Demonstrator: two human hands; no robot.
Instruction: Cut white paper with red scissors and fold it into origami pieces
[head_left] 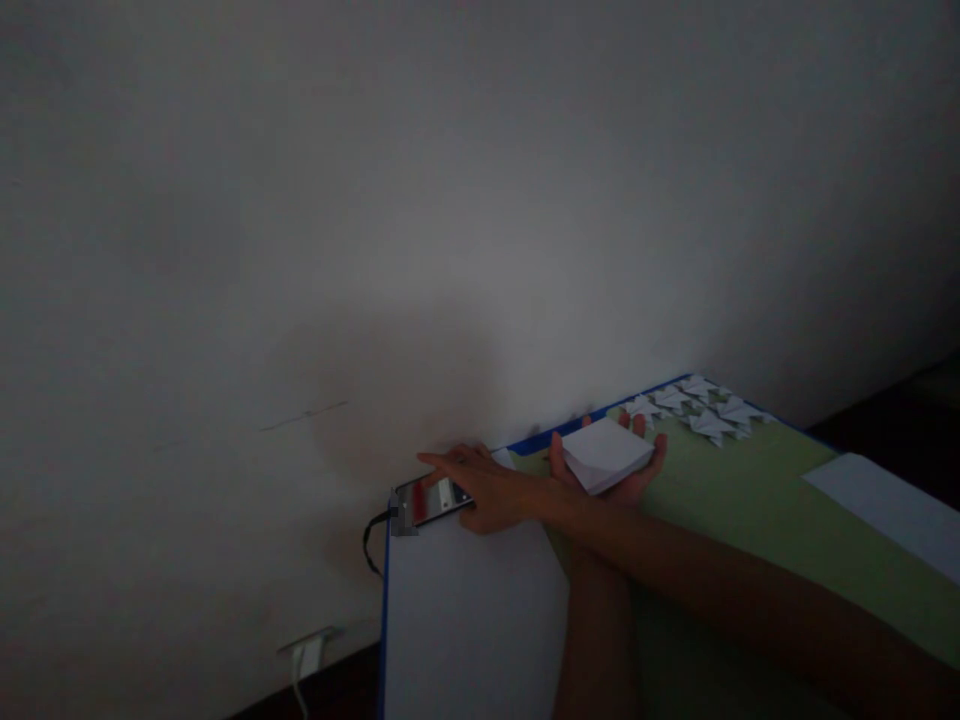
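One clasped paper stack [606, 452] fills the left hand [631, 488]; the right hand [491, 492], seemingly released, overlaps the table-edge [385, 610] phone [420, 502].

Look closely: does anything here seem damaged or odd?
Yes: a dark, slanting line, perhaps a scratch or crack, marks the wall up and left of the phone; it stands out against the pale surface.

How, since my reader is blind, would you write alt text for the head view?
A person's right hand reaches across the left forearm to a phone, while the left hand holds a white paper piece. Pointed folded-paper shapes sit on the green tabletop beside a dim wall.
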